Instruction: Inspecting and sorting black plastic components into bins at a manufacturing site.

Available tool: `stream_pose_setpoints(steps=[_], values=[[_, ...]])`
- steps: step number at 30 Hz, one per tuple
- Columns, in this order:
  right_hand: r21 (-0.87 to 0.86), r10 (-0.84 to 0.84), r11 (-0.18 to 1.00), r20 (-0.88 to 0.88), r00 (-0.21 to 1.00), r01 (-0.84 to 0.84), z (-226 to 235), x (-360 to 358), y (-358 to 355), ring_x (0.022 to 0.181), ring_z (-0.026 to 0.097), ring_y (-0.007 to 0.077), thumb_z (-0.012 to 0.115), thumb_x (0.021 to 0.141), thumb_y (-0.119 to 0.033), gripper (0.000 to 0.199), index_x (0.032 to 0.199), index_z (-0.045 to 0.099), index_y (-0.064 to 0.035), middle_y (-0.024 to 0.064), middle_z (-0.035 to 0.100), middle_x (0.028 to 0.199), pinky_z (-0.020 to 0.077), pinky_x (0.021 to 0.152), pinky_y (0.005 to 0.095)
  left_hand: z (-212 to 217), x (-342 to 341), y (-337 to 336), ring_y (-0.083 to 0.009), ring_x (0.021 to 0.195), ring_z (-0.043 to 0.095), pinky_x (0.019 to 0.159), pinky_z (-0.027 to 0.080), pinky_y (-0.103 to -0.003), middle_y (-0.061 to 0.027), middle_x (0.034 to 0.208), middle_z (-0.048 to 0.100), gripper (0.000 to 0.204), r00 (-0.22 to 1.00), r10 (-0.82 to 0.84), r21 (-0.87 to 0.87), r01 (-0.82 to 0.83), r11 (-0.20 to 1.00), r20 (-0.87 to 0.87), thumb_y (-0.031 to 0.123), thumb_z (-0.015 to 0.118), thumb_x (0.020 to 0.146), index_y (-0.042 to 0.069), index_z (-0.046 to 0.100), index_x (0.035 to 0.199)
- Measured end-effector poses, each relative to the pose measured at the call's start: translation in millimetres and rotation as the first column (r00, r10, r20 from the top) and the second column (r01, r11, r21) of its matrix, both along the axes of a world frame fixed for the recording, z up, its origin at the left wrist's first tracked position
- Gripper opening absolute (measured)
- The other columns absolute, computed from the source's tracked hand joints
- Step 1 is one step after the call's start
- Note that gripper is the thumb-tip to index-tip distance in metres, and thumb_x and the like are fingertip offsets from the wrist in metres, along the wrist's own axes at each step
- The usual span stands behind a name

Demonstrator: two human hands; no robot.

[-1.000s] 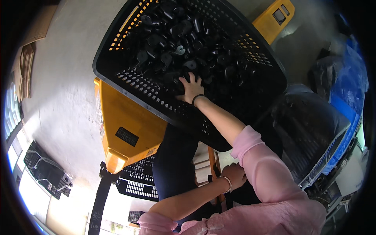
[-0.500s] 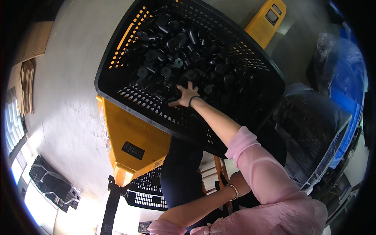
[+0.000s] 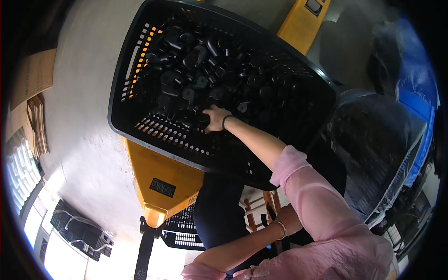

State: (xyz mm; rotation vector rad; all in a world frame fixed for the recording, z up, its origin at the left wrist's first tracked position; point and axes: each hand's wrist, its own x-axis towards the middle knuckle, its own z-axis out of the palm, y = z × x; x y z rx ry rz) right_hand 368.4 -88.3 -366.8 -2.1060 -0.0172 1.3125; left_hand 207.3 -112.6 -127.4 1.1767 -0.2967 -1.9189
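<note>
A large black perforated plastic basket (image 3: 122,133) holds a heap of glossy black plastic parts (image 3: 191,58), many with rounded disc-like ends. My right hand (image 3: 216,118), wearing a dark band at the wrist, reaches into it near the close wall. Its fingers and thumb are curled round a black part in the heap; most of that part is lost against the dark pieces. My left hand (image 3: 290,219), with a bracelet at the wrist, rests low by my body under the right sleeve, its fingers hidden.
The basket sits over a yellow pallet jack (image 3: 163,170), one fork (image 3: 303,25) showing beyond it. Plastic-wrapped goods and a blue crate (image 3: 417,114) stand to the right. Flattened cardboard (image 3: 37,74) leans at the far left. Another black crate (image 3: 77,228) lies at lower left.
My right hand's spread fingers have curled inward round a part among the heap. The view has shifted slightly. My left hand stays by my body.
</note>
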Motion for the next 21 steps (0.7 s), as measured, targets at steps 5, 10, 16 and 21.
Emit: stream_pose_setpoints(steps=[5, 10, 16, 21], values=[[0.327, -0.123, 0.937, -0.019, 0.992, 0.122, -18.4, -23.5, -24.9, 0.113, 0.041, 0.0303, 0.069, 0.055, -0.04, 0.07, 0.117, 0.052, -0.0135, 0.0144, 0.042, 0.12, 0.0363, 0.093, 0.0366, -10.6, -22.3, -7.1, -0.0305, 0.084, 0.055, 0.073, 0.046, -0.041, -0.0155, 0.095, 0.055, 0.03, 0.951, -0.065, -0.055, 0.086, 0.995, 0.301, 0.025, 0.053, 0.076, 0.005, 0.053, 0.098], [0.445, -0.36, 0.696, -0.463, 0.81, 0.563, 24.5, -23.7, -54.7, 0.104, 0.046, 0.0177, 0.064, 0.067, -0.022, 0.04, 0.106, 0.059, -0.0124, 0.0082, 0.052, 0.107, 0.0411, 0.083, 0.0277, -23.4, -41.1, -5.0, -0.0306, 0.091, 0.054, 0.077, 0.045, -0.041, -0.0157, 0.099, 0.053, 0.036, 0.882, 0.013, -0.066, 0.021, 0.998, 0.471, 0.025, 0.053, 0.076, 0.005, 0.049, 0.105], [0.3, -0.624, 0.427, -0.586, 0.518, 0.853, 61.3, -26.6, -100.7, 0.076, 0.052, 0.0074, 0.057, 0.075, -0.014, 0.032, 0.107, 0.056, -0.0171, -0.0012, 0.053, 0.093, 0.0412, 0.057, 0.0226, -30.1, -32.5, 3.1, -0.0334, 0.097, 0.051, 0.085, 0.04, -0.038, -0.0192, 0.102, 0.052, 0.042, 0.886, 0.071, -0.036, -0.061, 0.998, 0.459, 0.031, 0.05, 0.08, 0.001, 0.049, 0.11], [0.167, -0.313, 0.944, 0.179, 0.933, 0.285, 55.8, -35.5, -116.1, 0.093, 0.056, 0.0243, 0.063, 0.066, -0.019, 0.053, 0.117, 0.051, -0.0118, 0.0119, 0.053, 0.109, 0.0458, 0.077, 0.032, -38.1, -31.6, 1.7, -0.0325, 0.098, 0.051, 0.087, 0.039, -0.038, -0.019, 0.103, 0.052, 0.044, 0.878, 0.092, 0.04, -0.125, 0.991, 0.47, 0.029, 0.051, 0.079, 0.002, 0.048, 0.113]])
